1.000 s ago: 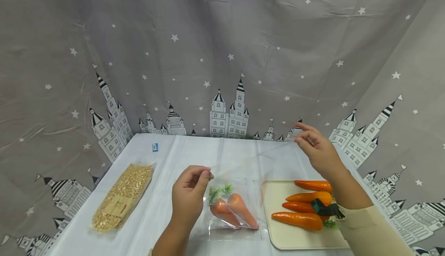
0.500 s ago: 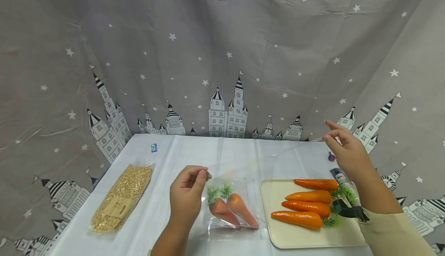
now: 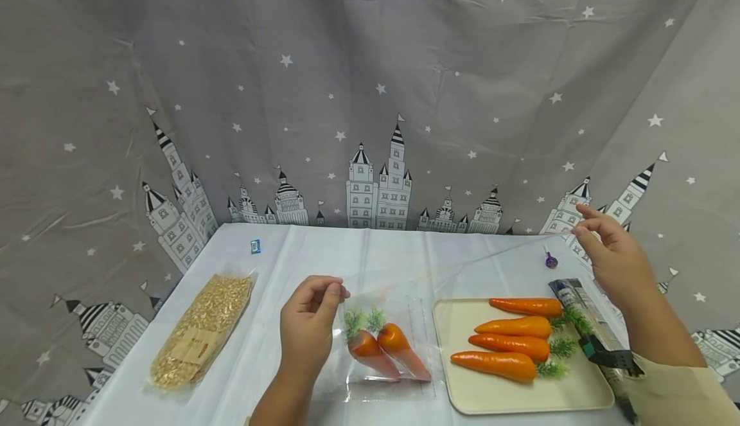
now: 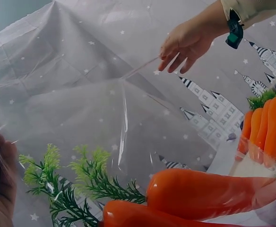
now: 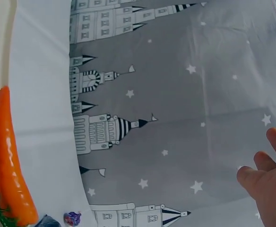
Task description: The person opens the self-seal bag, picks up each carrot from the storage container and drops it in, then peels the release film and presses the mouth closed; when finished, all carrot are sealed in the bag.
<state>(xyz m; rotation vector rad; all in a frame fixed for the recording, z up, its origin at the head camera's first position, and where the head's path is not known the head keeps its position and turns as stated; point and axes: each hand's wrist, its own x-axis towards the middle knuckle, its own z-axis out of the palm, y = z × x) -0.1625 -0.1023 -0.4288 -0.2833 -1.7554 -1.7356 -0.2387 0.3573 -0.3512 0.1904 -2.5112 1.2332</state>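
A clear plastic bag lies in front of me with two carrots in it, their green tops at the far end. My left hand pinches the film at the bag's upper left corner, thumb against curled fingers. Held up at the far right, my right hand pinches the end of a thin clear strip between thumb and finger. That strip runs taut down to the bag's film, which rises in a peak in the left wrist view, near the right hand. The other right fingers are spread.
Right of the bag, a cream tray bears several carrots. Beyond it lie a dark printed package and a small purple item. A bag of grains rests at left, with a small blue packet behind it.
My right hand has moved well to the right, drawing the clear strip out longer. The left hand stays nearly still at the bag's corner. The bagged carrots' upper ends look brighter now.
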